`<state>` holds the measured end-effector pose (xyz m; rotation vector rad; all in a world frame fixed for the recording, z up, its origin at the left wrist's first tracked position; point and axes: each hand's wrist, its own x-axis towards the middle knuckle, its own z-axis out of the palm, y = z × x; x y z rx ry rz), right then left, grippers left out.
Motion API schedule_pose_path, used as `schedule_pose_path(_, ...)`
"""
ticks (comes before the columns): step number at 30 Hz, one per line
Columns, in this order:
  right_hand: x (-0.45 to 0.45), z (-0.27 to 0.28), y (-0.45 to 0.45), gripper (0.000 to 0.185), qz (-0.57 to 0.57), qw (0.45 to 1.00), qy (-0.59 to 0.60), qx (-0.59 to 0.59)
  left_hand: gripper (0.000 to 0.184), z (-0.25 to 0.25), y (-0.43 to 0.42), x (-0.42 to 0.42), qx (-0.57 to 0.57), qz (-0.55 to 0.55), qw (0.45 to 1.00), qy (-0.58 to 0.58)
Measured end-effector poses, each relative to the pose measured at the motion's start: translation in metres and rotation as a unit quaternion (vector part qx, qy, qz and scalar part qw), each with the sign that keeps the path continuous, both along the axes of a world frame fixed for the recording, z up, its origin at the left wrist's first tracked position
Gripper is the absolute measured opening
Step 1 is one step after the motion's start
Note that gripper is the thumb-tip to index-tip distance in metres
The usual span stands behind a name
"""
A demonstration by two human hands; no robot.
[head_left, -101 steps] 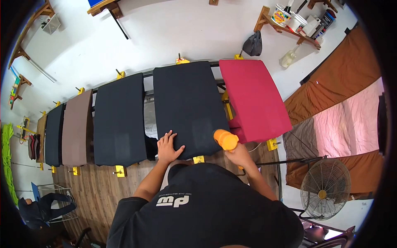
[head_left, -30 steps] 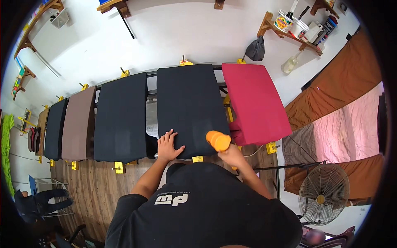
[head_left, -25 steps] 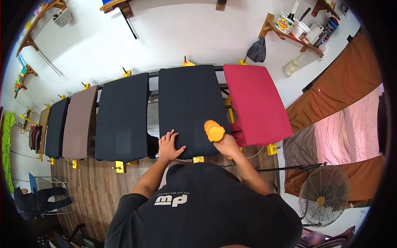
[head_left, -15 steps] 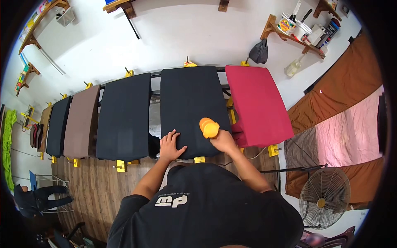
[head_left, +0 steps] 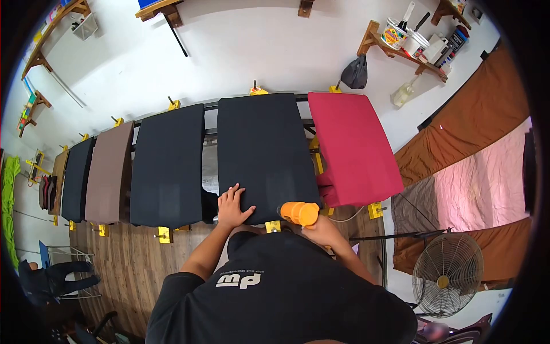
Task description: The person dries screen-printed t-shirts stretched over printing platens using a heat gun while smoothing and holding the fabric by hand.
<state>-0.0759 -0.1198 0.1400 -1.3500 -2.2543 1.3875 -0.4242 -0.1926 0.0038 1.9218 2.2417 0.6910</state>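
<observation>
A white wall [head_left: 240, 51] spans the far side, and plank floor [head_left: 134, 258] shows below and to the left. The wearer's black shirt [head_left: 281, 298], with white lettering, fills the bottom centre. Brown cloth [head_left: 464, 117] hangs at the right, with a pink sheet [head_left: 481, 183] between its parts.

A row of cloth-covered panels runs across the middle. The black panel [head_left: 260, 137] lies directly in front of the wearer, between a red panel [head_left: 355, 149] on its right and another black one [head_left: 167, 166] on its left. Past that come a mauve panel [head_left: 109, 172] and a narrower dark one [head_left: 77, 178].

A round fan [head_left: 448, 275] stands at lower right; at lower left, a co-worker [head_left: 57, 278] in dark clothes is beside a metal frame. A wooden shelf [head_left: 404, 51] at upper right bears tubs [head_left: 394, 33].

The left hand [head_left: 234, 207] lies flat on the black panel's near left corner, fingers spread. The right hand [head_left: 322, 230] is curled around the orange tool [head_left: 299, 213], its grip mostly hidden. The tool's dark nose points left at the panel's near edge; whether they touch, I cannot tell. A grey bag [head_left: 355, 71] hangs under the shelf. Smallest, a yellow block [head_left: 273, 226] sits under the panel's near edge, between the hands.
</observation>
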Motion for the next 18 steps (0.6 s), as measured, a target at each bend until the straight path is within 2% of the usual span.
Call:
schedule_pose_path(4, 0.005, -0.006, -0.01, 0.034, -0.027, 0.997, -0.073, 0.018, 0.081, -0.004, 0.001, -0.001, 0.006, -0.001, 1.0, 0.002)
schedule_pose_path(6, 0.008, 0.003, -0.009, 0.036, -0.057, 0.997, 0.006, -0.045, 0.081, -0.005, 0.001, 0.001, 0.004, -0.002, 1.0, 0.007)
schedule_pose_path(7, 0.006, -0.016, -0.007, 0.036, -0.053, 0.997, 0.05, 0.021, 0.081, -0.003, 0.001, 0.001, 0.005, 0.0, 1.0, 0.009)
schedule_pose_path(8, 0.011, -0.031, -0.007, 0.036, -0.052, 0.997, 0.051, 0.018, 0.081, -0.001, 0.0, 0.001, 0.005, 0.002, 1.0, 0.012)
schedule_pose_path(11, 0.0, -0.031, 0.009, 0.036, -0.067, 0.997, 0.036, 0.033, 0.079, -0.002, 0.0, 0.002, 0.02, 0.005, 1.0, 0.01)
schedule_pose_path(14, -0.012, -0.041, 0.028, 0.032, -0.035, 0.991, -0.022, 0.124, 0.079, -0.002, 0.001, 0.001, 0.023, 0.005, 1.0, 0.011)
schedule_pose_path(15, -0.022, -0.027, 0.033, 0.032, -0.034, 0.992, -0.038, 0.112, 0.079, -0.003, 0.0, 0.001, 0.025, 0.003, 1.0, 0.005)
schedule_pose_path(17, -0.032, -0.019, 0.049, 0.033, -0.1, 0.979, -0.023, -0.174, 0.079, -0.003, -0.002, 0.002, 0.014, 0.004, 1.0, 0.003)
schedule_pose_path(18, -0.041, -0.009, 0.051, 0.034, -0.095, 0.988, -0.031, -0.118, 0.079, -0.001, -0.001, 0.001, 0.006, 0.004, 1.0, 0.004)
